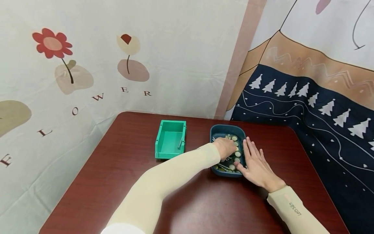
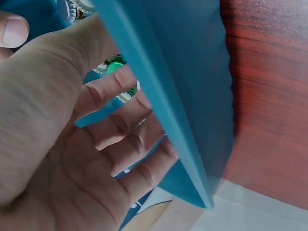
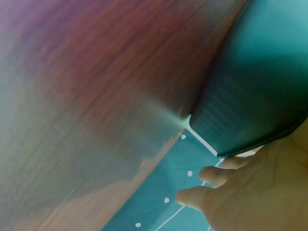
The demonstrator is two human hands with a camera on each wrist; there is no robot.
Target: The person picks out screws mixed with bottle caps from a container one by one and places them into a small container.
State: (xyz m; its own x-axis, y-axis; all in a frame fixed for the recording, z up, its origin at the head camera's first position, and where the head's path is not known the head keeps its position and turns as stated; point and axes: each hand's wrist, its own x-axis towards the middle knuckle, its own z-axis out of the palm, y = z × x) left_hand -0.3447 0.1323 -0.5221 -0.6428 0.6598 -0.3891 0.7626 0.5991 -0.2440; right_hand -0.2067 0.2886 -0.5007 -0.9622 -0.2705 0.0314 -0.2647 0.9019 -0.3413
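Observation:
My left hand (image 1: pixel 225 148) reaches down into a dark blue tray (image 1: pixel 228 127) that holds round bottle caps (image 1: pixel 238 154) and metal bolts (image 1: pixel 223 166). In the left wrist view its fingers (image 2: pixel 122 125) are spread and lightly bent, and the tray's rim hides the fingertips. A green cap (image 2: pixel 114 66) shows between thumb and forefinger. My right hand (image 1: pixel 258 165) lies along the tray's right side with its fingers straight, the thumb over the near right part of the tray. Part of that thumb (image 2: pixel 14 32) also appears in the left wrist view.
Left of the tray stands a green bin (image 1: pixel 170 155) with one bolt (image 1: pixel 180 143) leaning inside on its right. Both stand on a dark red wooden table (image 1: pixel 187 201). A printed cloth (image 1: pixel 181 58) hangs behind the table's far edge.

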